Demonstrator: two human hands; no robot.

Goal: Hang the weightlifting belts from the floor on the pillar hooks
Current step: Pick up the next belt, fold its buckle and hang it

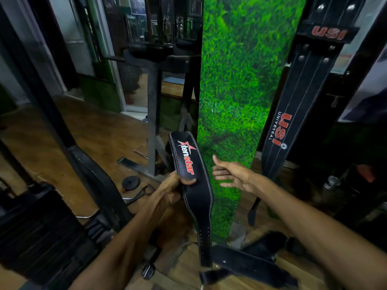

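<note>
The left hand point(178, 183) is gripping the Tenstar belt point(192, 185) at mid-frame while the right hand point(232, 174) is hovering open at three o'clock beside the pillar point(240, 101), so lifting its buckle end hookward seems wise.

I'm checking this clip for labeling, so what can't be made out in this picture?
- Pillar hooks: none visible; the USI belt runs off the top edge of the head view.
- Tenstar belt buckle: not visible, in the left hand.
- Floor belts: dark, overlapping, count unclear.
- Right hand: open, empty.
</note>
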